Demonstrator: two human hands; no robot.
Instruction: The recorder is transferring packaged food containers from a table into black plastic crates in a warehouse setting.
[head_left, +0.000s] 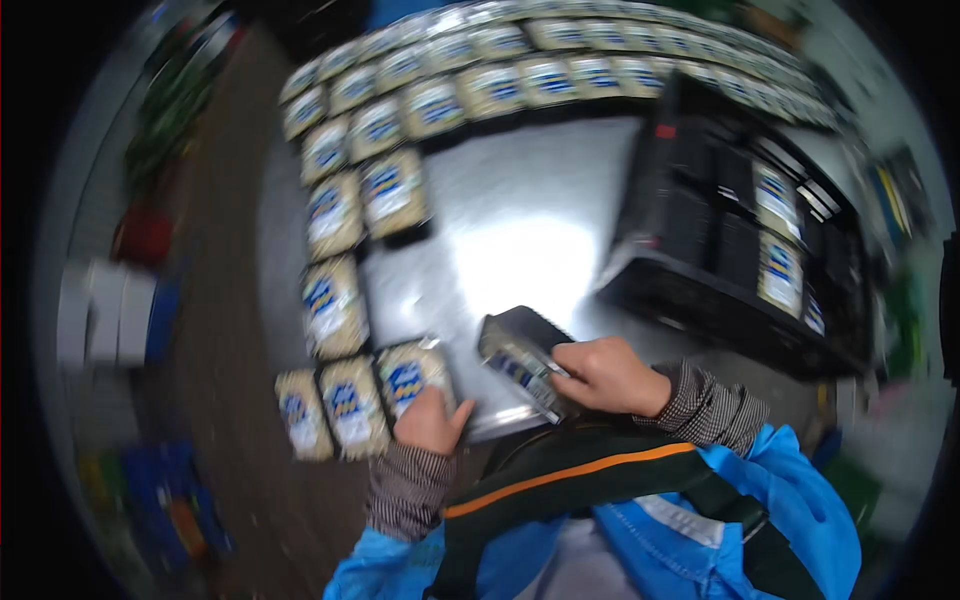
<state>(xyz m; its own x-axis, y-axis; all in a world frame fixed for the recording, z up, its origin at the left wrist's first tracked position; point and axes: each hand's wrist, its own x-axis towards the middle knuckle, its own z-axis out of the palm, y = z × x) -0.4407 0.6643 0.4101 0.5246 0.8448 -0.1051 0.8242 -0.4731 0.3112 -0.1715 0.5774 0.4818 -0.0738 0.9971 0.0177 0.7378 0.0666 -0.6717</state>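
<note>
My right hand (609, 373) grips a black tray pack (525, 371) by its end, fingers and thumb pinching the rim. The pack is tilted on its side, with its clear film and blue printing turned towards me. At the near left corner of the metal table, my left hand (429, 421) lies over the near part of a film-wrapped pack of pale food (409, 375). Its thumb sticks out to the right; its fingertips are hard to make out. Beside that pack lie two similar packs (351, 405) (304, 412), side by side.
More packs (334, 304) line the table's left side, and rows of packs (551, 79) curve along the far side. A black plastic crate (720, 322) stands at the right, holding several packs (780, 270), some showing dark undersides. Bare metal tabletop (517, 202) shows between.
</note>
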